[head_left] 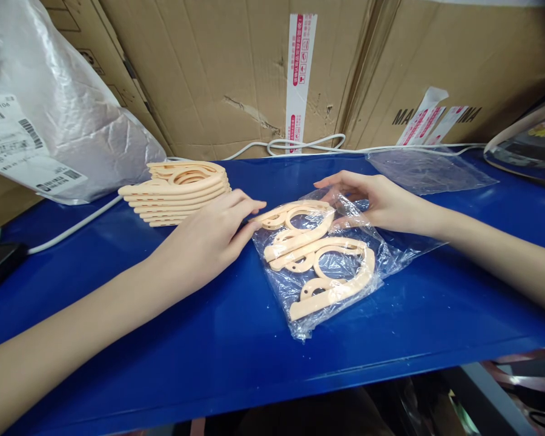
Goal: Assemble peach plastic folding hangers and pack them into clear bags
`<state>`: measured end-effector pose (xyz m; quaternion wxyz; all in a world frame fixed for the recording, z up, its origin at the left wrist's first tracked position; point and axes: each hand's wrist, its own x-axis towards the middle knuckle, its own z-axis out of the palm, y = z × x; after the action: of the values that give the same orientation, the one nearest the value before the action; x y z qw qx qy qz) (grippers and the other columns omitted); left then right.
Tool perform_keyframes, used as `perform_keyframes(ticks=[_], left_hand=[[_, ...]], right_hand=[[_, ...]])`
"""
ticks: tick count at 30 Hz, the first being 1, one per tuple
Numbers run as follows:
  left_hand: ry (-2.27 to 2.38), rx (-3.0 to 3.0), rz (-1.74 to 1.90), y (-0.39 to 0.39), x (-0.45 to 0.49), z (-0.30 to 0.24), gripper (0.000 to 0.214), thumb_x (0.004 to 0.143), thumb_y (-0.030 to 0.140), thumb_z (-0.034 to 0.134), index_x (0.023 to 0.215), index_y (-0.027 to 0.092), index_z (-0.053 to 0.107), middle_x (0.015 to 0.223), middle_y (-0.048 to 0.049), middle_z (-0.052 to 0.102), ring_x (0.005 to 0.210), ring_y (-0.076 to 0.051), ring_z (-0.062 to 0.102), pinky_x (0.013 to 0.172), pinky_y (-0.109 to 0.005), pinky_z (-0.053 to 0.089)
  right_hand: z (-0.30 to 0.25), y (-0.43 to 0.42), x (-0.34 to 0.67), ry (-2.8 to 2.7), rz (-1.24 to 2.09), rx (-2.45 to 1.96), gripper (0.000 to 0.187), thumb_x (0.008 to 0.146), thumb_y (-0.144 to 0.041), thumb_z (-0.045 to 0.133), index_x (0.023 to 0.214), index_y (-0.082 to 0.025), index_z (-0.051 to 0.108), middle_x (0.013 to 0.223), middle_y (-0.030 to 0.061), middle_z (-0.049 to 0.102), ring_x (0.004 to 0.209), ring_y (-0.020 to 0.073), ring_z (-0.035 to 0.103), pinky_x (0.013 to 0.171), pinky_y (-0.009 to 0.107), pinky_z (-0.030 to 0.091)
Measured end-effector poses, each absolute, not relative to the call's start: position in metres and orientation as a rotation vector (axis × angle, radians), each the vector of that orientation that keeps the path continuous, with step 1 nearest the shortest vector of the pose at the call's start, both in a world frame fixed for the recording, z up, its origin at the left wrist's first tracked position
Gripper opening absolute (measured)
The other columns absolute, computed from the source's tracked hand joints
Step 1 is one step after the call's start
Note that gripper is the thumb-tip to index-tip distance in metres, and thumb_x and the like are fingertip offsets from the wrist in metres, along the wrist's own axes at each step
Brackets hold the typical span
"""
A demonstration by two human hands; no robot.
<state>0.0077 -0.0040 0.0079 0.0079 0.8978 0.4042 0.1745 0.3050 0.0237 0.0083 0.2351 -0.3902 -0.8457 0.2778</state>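
Note:
A clear plastic bag [279, 290] lies on the blue table in front of me, with several beige folding hangers [367, 266] inside it. My left hand [222, 233] is at the bag's upper left edge, thumb and index finger pinched on the end of the topmost folding hanger [277, 217]. On the opposite side, my right hand [372, 197] has its fingers curled round the film of the plastic bag, close to the same hanger. Its fingertips are partly behind the shiny film. Behind my left hand stands a neat stack of beige folding hangers [177, 191].
Big cardboard boxes [236, 72] wall off the back of the blue table [200, 357]. A silvery parcel bag [86, 115] stands at the left. A white cable [286, 145] runs along the back, near another flat clear bag [431, 169]. A dark object [2, 263] sits far left.

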Motion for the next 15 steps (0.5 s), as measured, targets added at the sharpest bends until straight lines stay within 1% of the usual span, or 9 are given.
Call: perform_keyframes(ticks=[2,3,5,6,7,9,11,13,15], left_hand=[[1.266,2.879,0.597,-0.01,0.01,0.013,0.033,0.1,0.032,0.039,0.119,0.014,0.06,0.115,-0.011,0.063,0.104,-0.025,0.061,0.083,-0.037,0.047],[1.257,2.907,0.599,-0.014,0.011,0.017,0.03,0.099,0.032,0.04,0.113,0.016,0.061,0.109,-0.0096,0.064,0.098,-0.024,0.061,0.077,-0.036,0.047],[1.239,2.906,0.545,-0.021,0.012,0.023,0.021,0.094,0.034,0.045,0.093,0.02,0.06,0.087,-0.0043,0.064,0.078,-0.02,0.061,0.062,-0.032,0.042],[1.24,2.883,0.493,-0.024,0.012,0.027,0.018,0.091,0.035,0.048,0.083,0.021,0.058,0.076,-0.0016,0.062,0.067,-0.018,0.058,0.056,-0.031,0.038],[1.247,2.853,0.433,-0.027,0.012,0.029,0.018,0.087,0.035,0.051,0.076,0.022,0.055,0.067,0.0005,0.059,0.059,-0.016,0.054,0.051,-0.03,0.034],[1.25,2.793,0.285,-0.031,0.01,0.033,0.021,0.082,0.034,0.055,0.065,0.023,0.051,0.057,0.0026,0.055,0.049,-0.014,0.048,0.046,-0.029,0.027],[1.231,2.746,0.144,-0.033,0.008,0.033,0.024,0.081,0.034,0.057,0.061,0.023,0.05,0.052,0.0031,0.054,0.046,-0.013,0.046,0.044,-0.028,0.023],[1.198,2.716,0.053,-0.032,0.006,0.031,0.027,0.084,0.036,0.055,0.061,0.023,0.05,0.053,0.003,0.055,0.044,-0.013,0.044,0.044,-0.029,0.022],[1.193,2.708,0.02,-0.03,0.006,0.028,0.03,0.089,0.039,0.052,0.065,0.023,0.051,0.056,0.0022,0.057,0.046,-0.014,0.046,0.046,-0.029,0.021]], right_hand=[[0.008,0.024,0.305,-2.314,0.763,-1.068,0.068,0.075,-0.05,0.077,0.132,-0.022,0.054,0.109,0.0072,0.069,0.101,0.0245,0.067,0.098,0.046,0.053],[0.009,0.023,0.304,-2.311,0.764,-1.07,0.068,0.075,-0.05,0.077,0.132,-0.021,0.054,0.108,0.0071,0.069,0.1,0.0244,0.067,0.097,0.046,0.053],[0.009,0.023,0.304,-2.303,0.766,-1.083,0.068,0.074,-0.05,0.078,0.131,-0.022,0.054,0.107,0.0068,0.069,0.1,0.0246,0.067,0.097,0.046,0.053],[0.009,0.023,0.304,-2.301,0.767,-1.088,0.068,0.074,-0.05,0.078,0.131,-0.022,0.054,0.106,0.0066,0.069,0.1,0.0247,0.067,0.097,0.047,0.053],[0.009,0.023,0.304,-2.3,0.767,-1.093,0.068,0.073,-0.05,0.078,0.131,-0.022,0.054,0.106,0.0065,0.069,0.1,0.0248,0.067,0.097,0.047,0.053],[0.009,0.024,0.305,-2.308,0.757,-1.102,0.068,0.074,-0.051,0.077,0.131,-0.023,0.054,0.106,0.0063,0.069,0.1,0.0252,0.067,0.097,0.047,0.053],[0.009,0.024,0.306,-2.329,0.72,-1.109,0.067,0.075,-0.053,0.076,0.132,-0.024,0.054,0.106,0.0061,0.07,0.1,0.0254,0.067,0.097,0.048,0.053],[0.01,0.025,0.308,-2.358,0.669,-1.12,0.067,0.076,-0.054,0.074,0.133,-0.024,0.054,0.105,0.0057,0.07,0.1,0.0253,0.067,0.097,0.047,0.053],[0.011,0.025,0.308,-2.377,0.631,-1.127,0.067,0.077,-0.054,0.073,0.133,-0.023,0.055,0.102,0.0056,0.07,0.098,0.025,0.067,0.093,0.045,0.055]])
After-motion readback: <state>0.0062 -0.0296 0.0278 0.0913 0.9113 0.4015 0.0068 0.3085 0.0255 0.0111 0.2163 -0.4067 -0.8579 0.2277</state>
